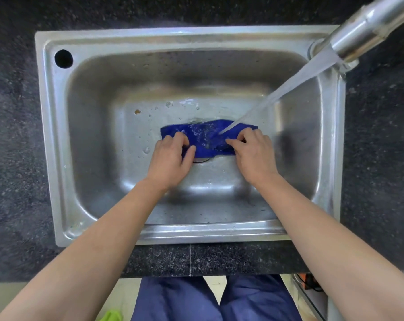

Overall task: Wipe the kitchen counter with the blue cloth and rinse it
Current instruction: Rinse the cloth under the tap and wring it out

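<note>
Both hands are down in the basin of the stainless steel sink, each with its fingers curled over the blue cloth and its thumb closing on the near edge. The left hand pinches the left part and the right hand the right end, with a stretch of bare cloth between them. The cloth lies bunched lengthwise on the sink floor over the drain, whose dark rim shows just under its near edge. A stream of water from the faucet spout at the far right corner lands on the cloth just beside the right hand's fingertips. Being soaked, the cloth will likely handle as a limp, heavy rag. It should sag wherever it is unsupported, shed water when lifted, and slide easily on the wet steel, and it is not fragile, so it can be squeezed hard. A light pinch on a single layer could slip, so gathering a fold of the fabric into each fist looks safer. Holding it at the two ends, as now, suits spreading it under the stream or twisting it to wring. The speckled stone counter surrounds the sink on all sides.
</note>
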`<action>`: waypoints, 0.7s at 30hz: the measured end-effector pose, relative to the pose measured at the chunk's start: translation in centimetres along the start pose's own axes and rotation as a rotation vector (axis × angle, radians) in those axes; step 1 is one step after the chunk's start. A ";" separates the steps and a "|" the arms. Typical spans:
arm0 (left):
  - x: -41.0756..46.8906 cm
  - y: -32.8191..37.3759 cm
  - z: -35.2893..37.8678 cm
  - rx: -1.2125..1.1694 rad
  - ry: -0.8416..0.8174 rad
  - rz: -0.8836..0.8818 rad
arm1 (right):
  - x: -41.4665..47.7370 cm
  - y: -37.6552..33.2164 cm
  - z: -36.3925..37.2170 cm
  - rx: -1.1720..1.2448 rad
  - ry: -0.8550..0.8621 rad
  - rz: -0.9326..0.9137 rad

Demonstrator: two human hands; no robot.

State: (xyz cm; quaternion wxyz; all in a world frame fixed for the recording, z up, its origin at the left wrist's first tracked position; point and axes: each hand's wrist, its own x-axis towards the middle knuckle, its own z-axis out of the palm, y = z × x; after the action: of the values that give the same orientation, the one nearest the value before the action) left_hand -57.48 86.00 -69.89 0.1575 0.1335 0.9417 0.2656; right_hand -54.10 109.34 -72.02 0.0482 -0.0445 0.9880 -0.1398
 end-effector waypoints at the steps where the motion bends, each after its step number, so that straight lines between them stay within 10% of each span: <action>1: -0.1 -0.1 0.1 0.028 -0.054 0.025 | 0.0 -0.2 0.1 0.006 -0.010 -0.045; 13: -0.9 -0.2 1.7 0.586 -0.592 0.188 | -0.2 -1.1 0.7 0.062 -0.274 -0.045; 21: -2.0 -1.2 2.4 0.432 -0.394 0.241 | -0.9 0.0 1.1 0.197 -0.199 -0.022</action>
State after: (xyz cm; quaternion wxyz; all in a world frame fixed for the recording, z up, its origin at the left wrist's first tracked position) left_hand -54.94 85.43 -72.08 0.2724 0.3232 0.9051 0.0454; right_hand -53.11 109.10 -72.94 0.1483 -0.0640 0.9594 -0.2313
